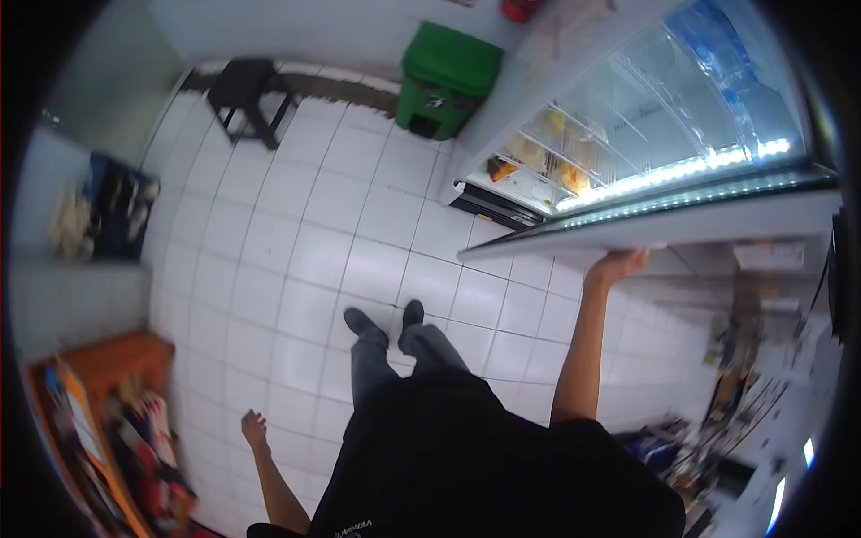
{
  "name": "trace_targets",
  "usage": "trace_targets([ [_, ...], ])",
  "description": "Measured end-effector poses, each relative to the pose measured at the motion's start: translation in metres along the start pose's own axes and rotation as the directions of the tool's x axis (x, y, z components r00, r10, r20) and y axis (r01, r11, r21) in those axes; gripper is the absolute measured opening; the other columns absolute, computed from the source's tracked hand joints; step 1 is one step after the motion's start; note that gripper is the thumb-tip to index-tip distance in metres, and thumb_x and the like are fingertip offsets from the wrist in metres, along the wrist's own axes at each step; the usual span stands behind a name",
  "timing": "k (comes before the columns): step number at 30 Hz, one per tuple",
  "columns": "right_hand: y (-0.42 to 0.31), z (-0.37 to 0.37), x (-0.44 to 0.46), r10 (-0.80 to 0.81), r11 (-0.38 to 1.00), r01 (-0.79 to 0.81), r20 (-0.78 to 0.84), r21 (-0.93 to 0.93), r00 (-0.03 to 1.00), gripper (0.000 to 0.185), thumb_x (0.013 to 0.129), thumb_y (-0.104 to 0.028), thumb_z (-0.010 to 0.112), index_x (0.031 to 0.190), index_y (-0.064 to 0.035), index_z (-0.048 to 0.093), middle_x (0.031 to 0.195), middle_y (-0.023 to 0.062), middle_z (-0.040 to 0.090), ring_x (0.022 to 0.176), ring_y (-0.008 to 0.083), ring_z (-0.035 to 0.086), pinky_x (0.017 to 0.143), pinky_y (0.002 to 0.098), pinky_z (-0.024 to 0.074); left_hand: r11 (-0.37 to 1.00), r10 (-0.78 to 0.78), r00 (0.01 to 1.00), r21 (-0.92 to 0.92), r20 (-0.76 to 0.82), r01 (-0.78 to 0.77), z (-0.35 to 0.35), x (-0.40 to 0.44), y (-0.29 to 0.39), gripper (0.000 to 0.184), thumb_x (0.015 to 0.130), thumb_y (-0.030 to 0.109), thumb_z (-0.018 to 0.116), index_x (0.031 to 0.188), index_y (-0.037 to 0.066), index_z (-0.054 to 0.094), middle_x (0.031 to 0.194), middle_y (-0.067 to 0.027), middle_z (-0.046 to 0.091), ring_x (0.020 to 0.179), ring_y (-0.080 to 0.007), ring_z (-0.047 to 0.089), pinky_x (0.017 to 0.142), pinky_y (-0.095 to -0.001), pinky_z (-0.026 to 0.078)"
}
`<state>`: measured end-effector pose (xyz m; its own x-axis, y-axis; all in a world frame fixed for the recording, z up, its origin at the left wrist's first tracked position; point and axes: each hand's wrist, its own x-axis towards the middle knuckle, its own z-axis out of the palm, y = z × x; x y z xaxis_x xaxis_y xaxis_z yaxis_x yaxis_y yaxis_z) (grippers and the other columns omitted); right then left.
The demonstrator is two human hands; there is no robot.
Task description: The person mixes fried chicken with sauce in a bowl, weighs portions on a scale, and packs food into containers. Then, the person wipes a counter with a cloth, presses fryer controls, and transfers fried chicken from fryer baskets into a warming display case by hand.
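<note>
A lit upright fridge stands at the upper right, with its door swung out from the cabinet. My right hand is at the door's outer edge, its fingers closed against it. Behind the door, food items in clear wrapping lie on the wire shelves, and blue-tinted plastic shows farther up. Low at the left, my left hand hangs over the tiled floor, fingers loosely bent and apart, holding nothing.
A green bin stands against the wall beside the fridge. To its left is a black stool. An orange wooden shelf holds assorted items at the lower left. Dark and light cloths are at the left. Cluttered goods lie lower right.
</note>
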<state>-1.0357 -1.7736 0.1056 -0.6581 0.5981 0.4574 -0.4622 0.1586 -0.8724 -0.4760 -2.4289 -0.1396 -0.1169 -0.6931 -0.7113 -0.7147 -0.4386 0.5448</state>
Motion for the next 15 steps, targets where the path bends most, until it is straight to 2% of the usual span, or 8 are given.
trace_targets([
  [2,-0.022,-0.047,-0.012,0.196,0.973,-0.138,-0.343,0.185,0.919,0.043,0.098,-0.037,0.041,0.120,-0.0016,0.051,0.113,0.0124,0.056,0.106,0.0231,0.053,0.093,0.0395,0.0446,0.988,0.069,0.990,0.127,0.125,-0.085,0.026,0.014,0.053,0.030,0.093,0.030,0.053,0.118,0.014,0.055,0.103,-0.0073,0.063,0.081,-0.0161,0.060,0.066,-0.0280,0.044],
  [4,-0.053,-0.069,-0.017,0.158,0.975,-0.068,-0.436,0.213,0.886,0.038,0.095,-0.036,0.044,0.105,-0.0005,0.055,0.097,0.0128,0.058,0.089,0.0232,0.057,0.078,0.0370,0.0497,0.927,0.263,0.884,0.151,0.386,-0.342,0.066,0.050,0.072,0.024,0.095,0.026,0.051,0.113,0.011,0.056,0.090,-0.0055,0.063,0.068,-0.0147,0.060,0.052,-0.0229,0.044],
  [5,-0.028,-0.136,-0.016,-0.036,0.999,0.036,-0.256,-0.004,0.966,0.037,0.094,-0.035,0.044,0.097,-0.0004,0.055,0.087,0.0133,0.058,0.078,0.0227,0.057,0.067,0.0350,0.0502,0.868,0.244,0.861,0.295,0.445,-0.399,0.100,0.053,0.095,0.020,0.095,0.024,0.052,0.110,0.011,0.056,0.085,-0.0044,0.063,0.065,-0.0140,0.061,0.050,-0.0227,0.045],
  [6,-0.044,-0.151,-0.015,-0.085,0.996,0.079,-0.205,-0.040,0.975,0.036,0.093,-0.034,0.044,0.093,-0.0007,0.056,0.080,0.0120,0.058,0.071,0.0208,0.056,0.063,0.0339,0.0497,0.745,0.392,0.669,0.209,0.631,-0.634,0.131,0.062,0.103,0.020,0.096,0.026,0.054,0.108,0.011,0.057,0.086,-0.0038,0.063,0.068,-0.0127,0.061,0.050,-0.0226,0.044],
  [7,-0.052,-0.174,-0.015,-0.097,0.987,0.121,-0.210,0.107,0.973,0.024,0.094,-0.023,0.051,0.091,-0.0004,0.056,0.082,0.0096,0.058,0.072,0.0184,0.056,0.063,0.0331,0.0515,0.700,0.335,0.672,0.303,0.660,-0.647,0.167,0.046,0.123,0.023,0.096,0.030,0.054,0.107,0.010,0.057,0.088,-0.0044,0.063,0.069,-0.0122,0.062,0.052,-0.0229,0.045],
  [9,-0.061,-0.204,-0.009,-0.203,0.947,0.093,-0.348,-0.307,0.915,0.011,0.092,-0.010,0.061,0.093,0.0000,0.057,0.084,0.0069,0.058,0.075,0.0158,0.057,0.068,0.0330,0.0535,0.548,0.287,0.555,0.341,0.781,-0.764,0.246,-0.038,0.176,0.029,0.097,0.034,0.055,0.108,0.008,0.057,0.093,-0.0064,0.064,0.077,-0.0136,0.064,0.062,-0.0249,0.048],
  [12,-0.058,-0.303,0.003,0.198,0.952,-0.072,-0.422,0.297,0.885,0.045,0.092,-0.036,0.046,0.114,0.0029,0.052,0.097,0.0121,0.055,0.086,0.0234,0.053,0.084,0.0376,0.0451,0.473,0.124,0.445,0.342,0.887,-0.812,0.337,-0.145,0.211,0.031,0.099,0.030,0.051,0.116,0.004,0.055,0.101,-0.0090,0.065,0.086,-0.0151,0.064,0.072,-0.0281,0.049],
  [15,-0.042,-0.355,0.012,0.291,0.914,-0.131,-0.395,0.384,0.871,0.056,0.092,-0.043,0.042,0.121,0.0038,0.051,0.102,0.0138,0.054,0.089,0.0258,0.052,0.089,0.0389,0.0429,0.380,-0.008,0.355,0.331,0.935,-0.864,0.381,-0.182,0.187,0.022,0.098,0.018,0.053,0.113,0.002,0.057,0.098,-0.0080,0.066,0.086,-0.0140,0.064,0.071,-0.0259,0.049],
])
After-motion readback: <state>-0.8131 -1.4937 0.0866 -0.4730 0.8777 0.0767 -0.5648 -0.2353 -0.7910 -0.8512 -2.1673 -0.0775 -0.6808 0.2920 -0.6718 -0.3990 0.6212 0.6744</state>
